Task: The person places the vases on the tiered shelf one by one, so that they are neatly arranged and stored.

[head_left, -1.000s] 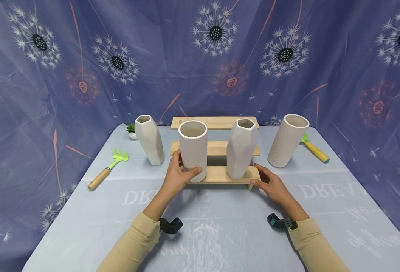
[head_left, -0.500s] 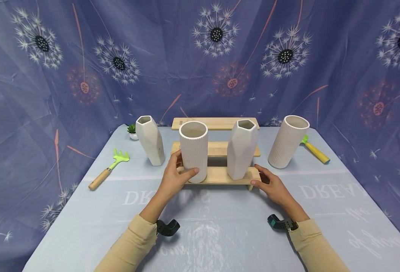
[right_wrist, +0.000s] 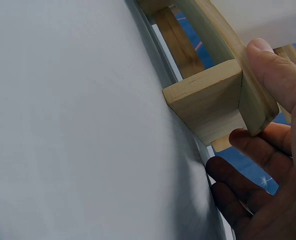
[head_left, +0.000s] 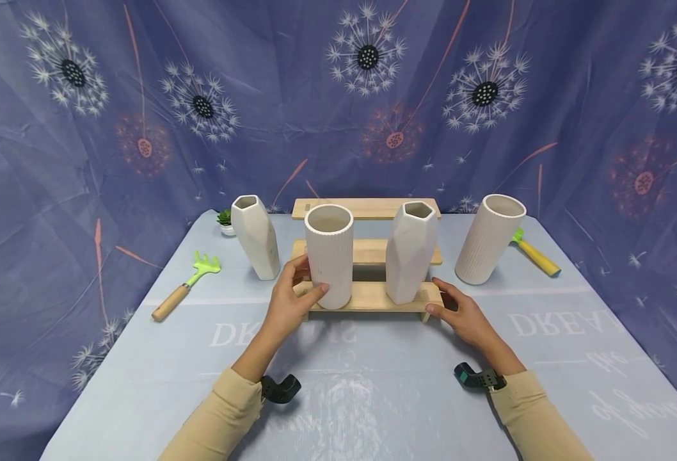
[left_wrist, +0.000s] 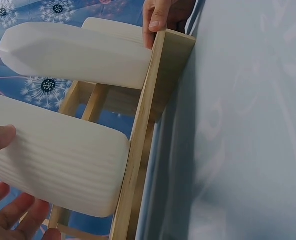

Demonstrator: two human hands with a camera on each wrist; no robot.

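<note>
Ribbed white vase (head_left: 330, 259) stands on the wooden stand (head_left: 368, 298), between spread thumb and fingers of the left grip (head_left: 285, 302); contact cannot be told. Right grip (head_left: 466, 315) pinches the stand's end; only the right wrist view shows fingertips (right_wrist: 241, 137) beneath. Farther right, worktop (head_left: 407, 384) lettering (head_left: 548, 324) reads "DREA", inverted.

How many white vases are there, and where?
4: a ribbed vase and a faceted vase on the front tier of the wooden rack; on the table, a second faceted vase left of the rack and a second ribbed vase right of it.
</note>
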